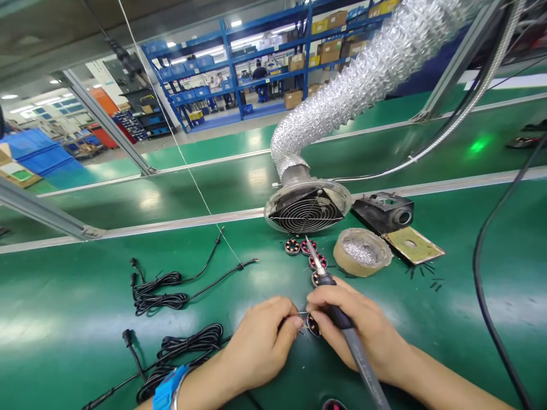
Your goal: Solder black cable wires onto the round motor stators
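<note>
Soldering iron (342, 324) lies in our right hand (363, 330), held like a pen with the fingers closed round its dark handle; its long axis runs from the lower right, where the grey shank leaves the frame beside our forearm, up and to the left, so that the bare metal tip (308, 244) points away from us towards the extraction fan (306, 212). Our left hand (265, 341) is pinched shut on a fine wire (299, 313), thumb against forefinger, and this wire reaches rightward to a small motor stator (313, 326) that sits on the green table (64, 319) just beside the right knuckles, partly hidden by them. Both grips thus meet over that one stator, the left hand slightly nearer to it along the wire, while the iron's tip stands well beyond it, over a short row of further stators (305, 250) with copper windings. To the right of that row we see a tape roll (362, 251), a black iron stand (384, 212) and a yellowed sponge pad (412, 245); coiled black cables (162, 290) lie to the left, and a blue wrist strap (167, 390) circles our left wrist. We can read no brand, label or lettering on any of these things.
</note>
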A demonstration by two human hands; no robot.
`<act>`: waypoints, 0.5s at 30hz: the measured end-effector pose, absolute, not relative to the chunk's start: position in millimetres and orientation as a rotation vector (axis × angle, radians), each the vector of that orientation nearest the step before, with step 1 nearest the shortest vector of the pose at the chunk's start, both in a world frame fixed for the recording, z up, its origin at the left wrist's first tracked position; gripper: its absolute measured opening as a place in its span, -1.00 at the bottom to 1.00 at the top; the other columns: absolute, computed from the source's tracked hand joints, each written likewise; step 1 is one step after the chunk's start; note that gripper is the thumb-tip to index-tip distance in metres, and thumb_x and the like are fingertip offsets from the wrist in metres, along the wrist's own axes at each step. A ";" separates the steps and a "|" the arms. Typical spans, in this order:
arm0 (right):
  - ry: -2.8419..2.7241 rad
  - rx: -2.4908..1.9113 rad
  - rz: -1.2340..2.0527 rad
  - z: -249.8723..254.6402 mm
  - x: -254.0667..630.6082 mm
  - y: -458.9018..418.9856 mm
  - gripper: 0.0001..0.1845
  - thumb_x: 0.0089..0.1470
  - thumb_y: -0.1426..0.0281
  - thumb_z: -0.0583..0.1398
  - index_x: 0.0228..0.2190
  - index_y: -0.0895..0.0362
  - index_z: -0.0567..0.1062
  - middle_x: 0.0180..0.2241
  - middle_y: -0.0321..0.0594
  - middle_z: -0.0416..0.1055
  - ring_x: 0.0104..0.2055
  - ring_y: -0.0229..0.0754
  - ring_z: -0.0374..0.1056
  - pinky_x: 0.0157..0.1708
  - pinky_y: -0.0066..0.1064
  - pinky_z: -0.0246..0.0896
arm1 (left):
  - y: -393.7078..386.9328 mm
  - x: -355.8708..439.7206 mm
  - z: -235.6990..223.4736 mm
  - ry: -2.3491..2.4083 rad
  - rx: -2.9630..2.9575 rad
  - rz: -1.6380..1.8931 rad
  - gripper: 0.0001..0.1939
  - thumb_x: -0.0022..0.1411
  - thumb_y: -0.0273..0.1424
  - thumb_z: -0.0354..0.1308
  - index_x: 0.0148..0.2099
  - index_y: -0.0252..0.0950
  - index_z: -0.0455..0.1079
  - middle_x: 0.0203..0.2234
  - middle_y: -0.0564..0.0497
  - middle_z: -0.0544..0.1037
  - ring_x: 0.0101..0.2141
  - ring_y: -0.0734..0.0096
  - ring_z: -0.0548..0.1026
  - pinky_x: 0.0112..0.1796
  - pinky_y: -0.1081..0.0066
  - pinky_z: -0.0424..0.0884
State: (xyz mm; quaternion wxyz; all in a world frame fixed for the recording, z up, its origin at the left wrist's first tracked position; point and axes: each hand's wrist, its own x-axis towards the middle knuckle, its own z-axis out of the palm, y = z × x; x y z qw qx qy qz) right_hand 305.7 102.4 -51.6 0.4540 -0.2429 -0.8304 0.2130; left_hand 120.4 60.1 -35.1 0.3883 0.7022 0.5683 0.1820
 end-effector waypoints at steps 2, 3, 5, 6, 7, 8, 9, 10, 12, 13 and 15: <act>-2.085 -0.549 0.540 -53.0 307.0 105.3 -0.68 0.12 0.63 0.08 -0.13 0.06 0.34 -0.40 -0.30 0.46 -0.45 -0.26 0.30 -0.42 -0.43 0.31 | 61.8 118.7 -35.6 1.432 1.749 0.474 -0.78 0.34 -0.34 -0.06 -0.39 -0.24 0.21 -0.45 0.05 0.40 -0.39 0.36 0.32 -0.32 0.41 0.17; -2.097 -0.527 0.543 -54.2 306.9 106.1 -0.66 0.12 0.63 0.08 -0.11 0.06 0.33 -0.40 -0.30 0.46 -0.46 -0.26 0.29 -0.40 -0.41 0.32 | 62.4 118.0 -35.8 1.422 1.729 0.478 -0.77 0.33 -0.34 -0.05 -0.40 -0.24 0.21 -0.47 0.06 0.39 -0.40 0.37 0.31 -0.33 0.42 0.16; -2.111 -0.508 0.553 -56.5 306.2 106.9 -0.65 0.12 0.63 0.07 -0.09 0.07 0.33 -0.41 -0.31 0.46 -0.47 -0.26 0.28 -0.38 -0.38 0.32 | 63.4 117.3 -36.0 1.405 1.690 0.486 -0.77 0.33 -0.34 -0.05 -0.41 -0.25 0.20 -0.49 0.09 0.37 -0.42 0.40 0.29 -0.35 0.42 0.14; -2.116 -0.503 0.557 -57.6 305.7 107.1 -0.65 0.12 0.63 0.08 -0.08 0.07 0.33 -0.42 -0.31 0.46 -0.47 -0.25 0.28 -0.38 -0.37 0.32 | 63.9 117.1 -36.0 1.395 1.673 0.493 -0.77 0.32 -0.34 -0.04 -0.41 -0.25 0.20 -0.50 0.10 0.36 -0.43 0.41 0.28 -0.36 0.43 0.13; -2.117 -0.495 0.554 -58.5 305.4 107.2 -0.64 0.12 0.62 0.08 -0.07 0.07 0.33 -0.42 -0.31 0.47 -0.47 -0.25 0.28 -0.38 -0.37 0.31 | 64.4 117.0 -35.9 1.386 1.655 0.499 -0.77 0.32 -0.34 -0.04 -0.41 -0.25 0.20 -0.51 0.11 0.34 -0.43 0.42 0.27 -0.36 0.43 0.13; -2.115 -0.488 0.548 -59.4 305.1 107.3 -0.64 0.12 0.62 0.09 -0.06 0.07 0.34 -0.41 -0.30 0.47 -0.47 -0.24 0.28 -0.38 -0.36 0.31 | 64.9 116.9 -35.8 1.376 1.637 0.505 -0.78 0.32 -0.33 -0.03 -0.41 -0.25 0.21 -0.52 0.12 0.33 -0.44 0.42 0.26 -0.37 0.43 0.12; -2.109 -0.482 0.538 -60.2 304.9 107.5 -0.63 0.12 0.63 0.09 -0.06 0.07 0.34 -0.41 -0.30 0.48 -0.48 -0.25 0.29 -0.37 -0.36 0.31 | 65.4 116.8 -36.0 1.365 1.618 0.511 -0.77 0.31 -0.32 -0.03 -0.41 -0.26 0.21 -0.53 0.12 0.32 -0.45 0.43 0.25 -0.38 0.43 0.12; -2.101 -0.478 0.526 -61.0 304.9 107.8 -0.62 0.13 0.63 0.10 -0.05 0.08 0.35 -0.40 -0.30 0.49 -0.48 -0.25 0.29 -0.36 -0.36 0.31 | 65.8 116.6 -36.4 1.353 1.598 0.516 -0.77 0.30 -0.32 -0.03 -0.41 -0.26 0.21 -0.53 0.13 0.31 -0.46 0.43 0.24 -0.38 0.43 0.12; -2.087 -0.474 0.516 -62.4 304.9 108.3 -0.62 0.13 0.64 0.12 -0.04 0.08 0.36 -0.39 -0.30 0.51 -0.48 -0.26 0.30 -0.35 -0.36 0.30 | 66.4 115.9 -38.2 1.329 1.555 0.531 -0.77 0.29 -0.30 -0.02 -0.42 -0.26 0.21 -0.54 0.13 0.28 -0.47 0.44 0.22 -0.39 0.43 0.12; -2.083 -0.475 0.520 -63.0 305.0 108.4 -0.62 0.14 0.64 0.13 -0.04 0.08 0.36 -0.39 -0.30 0.51 -0.47 -0.26 0.30 -0.35 -0.38 0.29 | 66.6 115.5 -39.6 1.319 1.532 0.541 -0.76 0.29 -0.29 -0.02 -0.42 -0.26 0.21 -0.55 0.13 0.27 -0.47 0.44 0.21 -0.40 0.43 0.12; -2.079 -0.477 0.544 -63.5 304.9 108.2 -0.66 0.17 0.61 0.14 -0.06 0.07 0.38 -0.40 -0.30 0.51 -0.46 -0.26 0.30 -0.39 -0.42 0.28 | 66.8 115.0 -42.7 1.295 1.484 0.564 -0.74 0.29 -0.25 -0.02 -0.41 -0.27 0.23 -0.55 0.13 0.28 -0.47 0.45 0.21 -0.40 0.44 0.13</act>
